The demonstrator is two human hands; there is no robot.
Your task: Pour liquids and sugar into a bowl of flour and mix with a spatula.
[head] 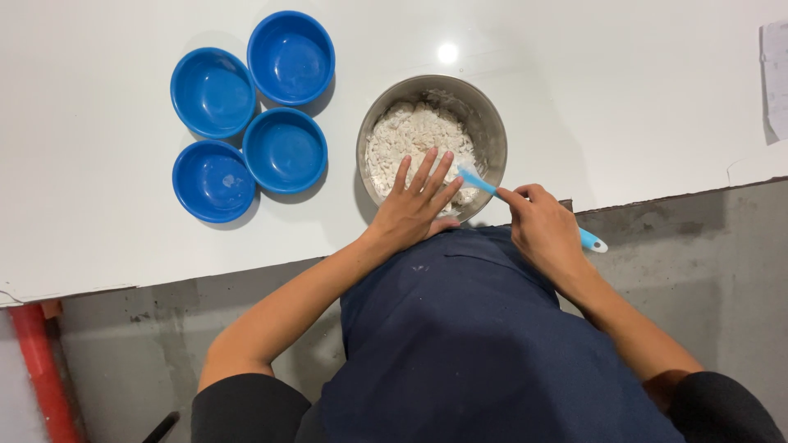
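A steel bowl full of crumbly white dough stands at the near edge of a white table. My left hand rests flat over the bowl's near rim, fingers spread and pointing into the dough, holding nothing. My right hand grips a light blue spatula, whose blade reaches over the bowl's right rim into the dough. The handle end sticks out behind my hand.
Several empty blue bowls sit clustered on the table to the left of the steel bowl. A sheet of paper lies at the right edge. A red post stands by the grey floor, lower left.
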